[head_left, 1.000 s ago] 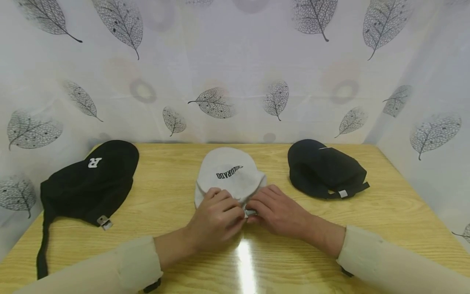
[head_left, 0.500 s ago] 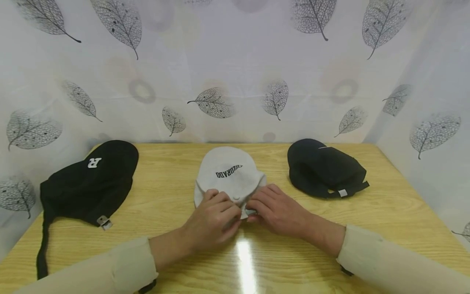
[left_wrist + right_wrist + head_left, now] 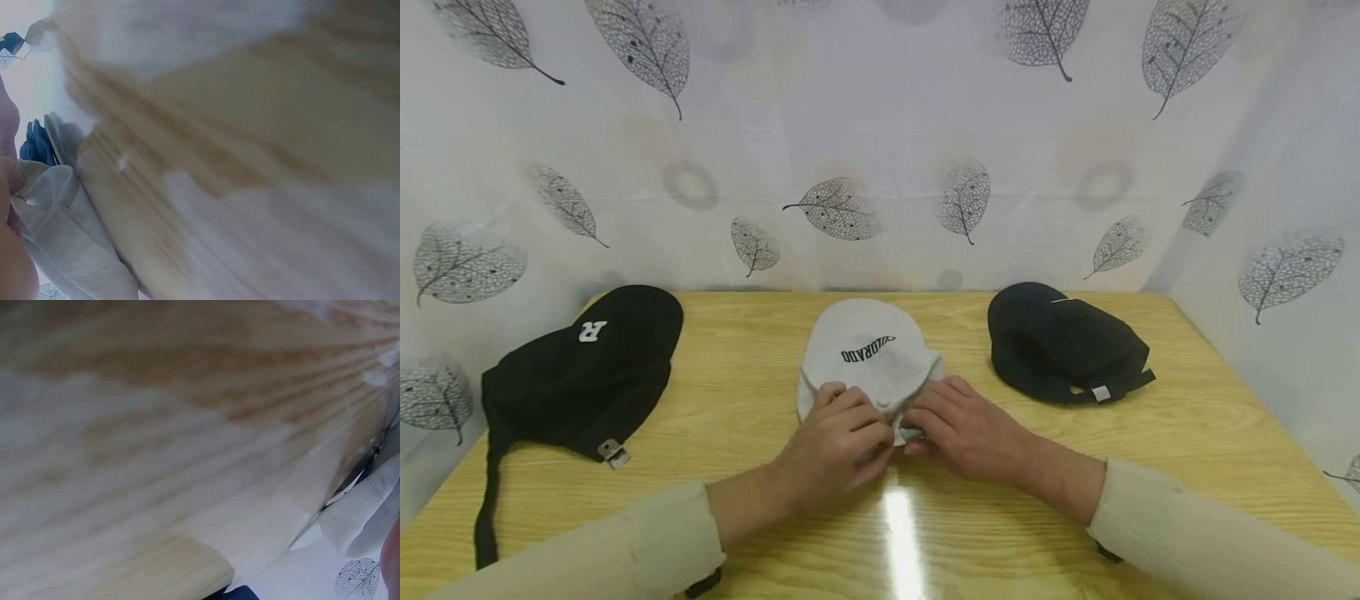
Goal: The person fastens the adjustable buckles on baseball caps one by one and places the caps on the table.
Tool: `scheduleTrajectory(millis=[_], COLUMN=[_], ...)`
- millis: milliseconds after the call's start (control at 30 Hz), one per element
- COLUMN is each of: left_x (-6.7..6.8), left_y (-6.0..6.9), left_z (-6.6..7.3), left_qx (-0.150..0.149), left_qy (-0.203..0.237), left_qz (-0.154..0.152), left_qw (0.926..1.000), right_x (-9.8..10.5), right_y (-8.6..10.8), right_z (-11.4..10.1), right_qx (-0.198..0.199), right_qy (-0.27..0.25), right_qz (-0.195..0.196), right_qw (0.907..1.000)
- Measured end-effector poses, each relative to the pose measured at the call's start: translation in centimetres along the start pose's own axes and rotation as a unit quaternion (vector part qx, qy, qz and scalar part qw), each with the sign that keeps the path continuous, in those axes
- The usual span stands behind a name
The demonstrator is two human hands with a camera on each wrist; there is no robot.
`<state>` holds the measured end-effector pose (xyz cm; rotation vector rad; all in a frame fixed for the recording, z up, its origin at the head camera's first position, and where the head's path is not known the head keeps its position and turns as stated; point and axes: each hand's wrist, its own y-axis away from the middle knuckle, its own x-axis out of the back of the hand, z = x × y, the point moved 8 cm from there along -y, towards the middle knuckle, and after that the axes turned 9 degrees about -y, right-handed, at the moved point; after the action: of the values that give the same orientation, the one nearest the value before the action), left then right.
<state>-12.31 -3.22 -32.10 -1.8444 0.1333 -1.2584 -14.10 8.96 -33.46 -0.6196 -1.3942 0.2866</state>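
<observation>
A white cap (image 3: 865, 333) with dark "COLORADO" lettering lies mid-table, its brim toward the back wall. My left hand (image 3: 842, 442) pinches the cap's near edge with curled fingers. Close beside it, my right hand (image 3: 962, 429) grips the strap end, where a small metal buckle (image 3: 912, 432) shows under the fingers. The fingertips partly hide the strap. In the left wrist view the cap's pale cloth (image 3: 75, 237) appears next to the hand's edge. Only a bit of cap fabric (image 3: 356, 512) shows in the right wrist view.
A black cap (image 3: 580, 375) with a white R lies at left, its long strap hanging toward the front. Another dark cap (image 3: 1067, 350) with a metal strap clasp rests at right. A leaf-patterned curtain (image 3: 880, 125) stands behind the wooden table (image 3: 737, 358).
My left hand has shifted slightly left along the cap's near edge, uncovering the button on the crown. The right hand stays in about the same place.
</observation>
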Motion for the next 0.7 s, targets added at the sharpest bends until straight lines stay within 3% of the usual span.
scheduleTrajectory(millis=[367,533,700], left_x=[-0.10,-0.09,-0.14], left_y=[-0.19,0.00,0.30], left_z=[0.24,0.29,-0.24], left_qx=[-0.001,-0.008,0.006], left_qy=[-0.021,-0.037,-0.033], left_qz=[0.004,-0.013,-0.033], left_qw=[0.9998,0.9992,0.9989], right_x=[-0.02,0.02,0.07], right_y=[0.08,0.12,0.10], right_z=[0.11,0.14,0.15], right_qx=[-0.008,-0.009,-0.011], right_qy=[-0.003,-0.004,-0.001], right_qz=[-0.009,-0.009,-0.012], right_qw=[0.9999,0.9999,0.9999])
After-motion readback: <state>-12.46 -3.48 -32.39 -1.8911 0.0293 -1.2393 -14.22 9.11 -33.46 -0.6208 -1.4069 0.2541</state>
